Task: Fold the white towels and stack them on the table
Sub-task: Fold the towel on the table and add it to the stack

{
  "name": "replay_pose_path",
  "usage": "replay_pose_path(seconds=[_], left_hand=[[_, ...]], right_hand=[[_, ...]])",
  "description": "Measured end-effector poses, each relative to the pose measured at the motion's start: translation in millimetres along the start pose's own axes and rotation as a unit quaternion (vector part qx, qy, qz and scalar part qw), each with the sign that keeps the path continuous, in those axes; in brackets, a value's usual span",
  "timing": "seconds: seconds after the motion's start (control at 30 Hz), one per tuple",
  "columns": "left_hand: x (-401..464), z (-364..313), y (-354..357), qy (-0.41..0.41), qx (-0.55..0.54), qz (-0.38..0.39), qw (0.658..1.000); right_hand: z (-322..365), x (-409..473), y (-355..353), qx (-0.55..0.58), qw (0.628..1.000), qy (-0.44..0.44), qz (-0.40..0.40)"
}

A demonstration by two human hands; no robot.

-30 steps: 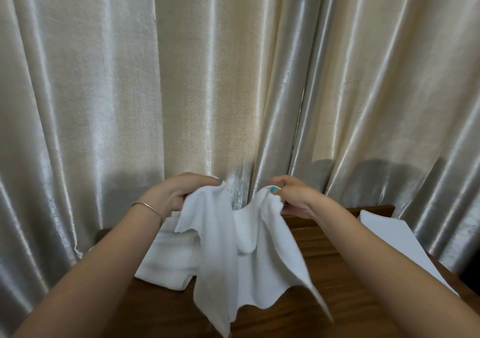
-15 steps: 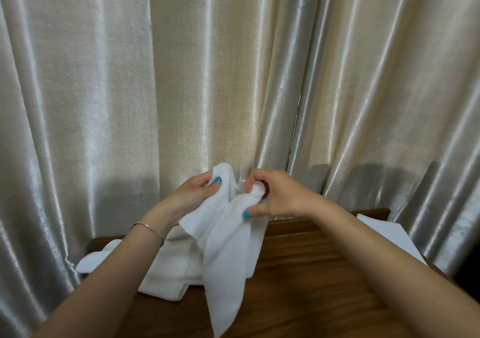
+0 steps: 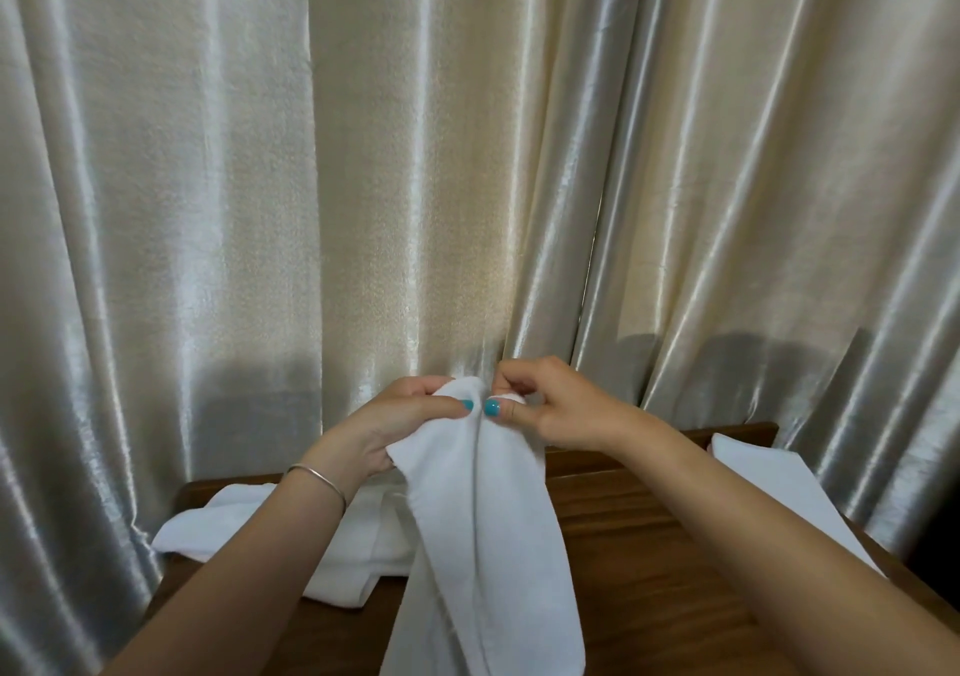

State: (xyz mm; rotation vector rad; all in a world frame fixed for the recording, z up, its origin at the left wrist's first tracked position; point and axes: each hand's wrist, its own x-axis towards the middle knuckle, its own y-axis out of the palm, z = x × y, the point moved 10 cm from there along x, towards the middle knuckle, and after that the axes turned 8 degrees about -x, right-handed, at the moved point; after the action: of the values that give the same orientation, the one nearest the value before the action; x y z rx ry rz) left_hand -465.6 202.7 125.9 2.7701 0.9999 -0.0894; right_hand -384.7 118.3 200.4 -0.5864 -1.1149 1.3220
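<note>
A white towel (image 3: 483, 545) hangs doubled lengthwise from both my hands above the wooden table (image 3: 649, 561). My left hand (image 3: 395, 426) pinches its top corner from the left, thumb on the cloth. My right hand (image 3: 550, 405) pinches the other top corner, and the two thumbs almost touch. The towel's lower end runs out of the bottom of the picture. A loose heap of white towels (image 3: 260, 535) lies on the table's left part, partly hidden behind my left forearm. A flat folded white towel (image 3: 769, 483) lies at the table's right edge.
Shiny cream curtains (image 3: 467, 155) hang close behind the table and fill the whole background. The table's back rim (image 3: 737, 431) sits just in front of them. Bare wood shows between the hanging towel and the folded one on the right.
My hands, spread apart with the towel sagging between them a second ago, have come together. The towel's two top corners now meet and it hangs as a narrow doubled strip.
</note>
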Motion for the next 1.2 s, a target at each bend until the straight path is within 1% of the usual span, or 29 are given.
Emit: replay_pose_path(seconds=[0.07,0.13,0.27,0.33,0.4,0.43,0.5,0.53,0.67,0.73,0.83,0.87,0.97,1.03,1.07,1.13,1.2], left_hand=[[0,4,0,-0.008,-0.017,-0.015,1.000],[-1,9,5,-0.028,-0.021,0.001,0.999],[-5,14,7,-0.047,0.063,0.017,0.997],[-8,14,7,-0.044,0.123,0.014,0.991],[-8,13,6,-0.034,0.141,0.011,0.989],[-7,14,5,-0.030,0.127,0.012,0.991],[-6,16,8,-0.028,0.068,0.026,0.997],[-5,16,9,-0.027,0.043,0.034,0.998],[-7,17,26,-0.039,-0.032,0.076,0.996],[-11,15,36,-0.041,-0.081,0.112,0.989],[-21,10,52,-0.033,-0.165,0.199,0.965],[-22,9,56,-0.027,-0.175,0.209,0.962],[-18,9,60,-0.001,-0.197,0.200,0.960],[-14,10,59,0.005,-0.221,0.188,0.957],[-11,11,57,0.001,-0.219,0.170,0.961],[-7,13,48,-0.004,-0.193,0.107,0.975],[-3,14,35,0.006,-0.170,0.030,0.985]], right_hand=[[-4,-1,4,0.072,0.997,0.021,0.013],[-8,-4,8,0.112,0.993,0.031,0.021],[-8,-12,13,0.180,0.981,0.030,0.059],[-8,-15,17,0.161,0.982,0.030,0.093],[-8,-20,23,0.128,0.981,0.040,0.142],[-10,-23,24,0.125,0.978,0.057,0.157],[-11,-26,25,0.145,0.973,0.083,0.161],[-12,-26,25,0.149,0.974,0.090,0.146],[-26,-20,15,0.126,0.986,0.109,0.019],[-33,-21,9,0.143,0.981,0.129,-0.015],[-37,-26,-4,0.171,0.974,0.140,-0.057],[-38,-27,-7,0.184,0.971,0.138,-0.069],[-36,-26,-9,0.264,0.951,0.132,-0.090],[-37,-25,-6,0.342,0.924,0.153,-0.081],[-37,-24,-3,0.367,0.913,0.163,-0.069],[-31,-23,3,0.374,0.913,0.158,-0.028],[-24,-24,5,0.328,0.936,0.130,-0.007]])
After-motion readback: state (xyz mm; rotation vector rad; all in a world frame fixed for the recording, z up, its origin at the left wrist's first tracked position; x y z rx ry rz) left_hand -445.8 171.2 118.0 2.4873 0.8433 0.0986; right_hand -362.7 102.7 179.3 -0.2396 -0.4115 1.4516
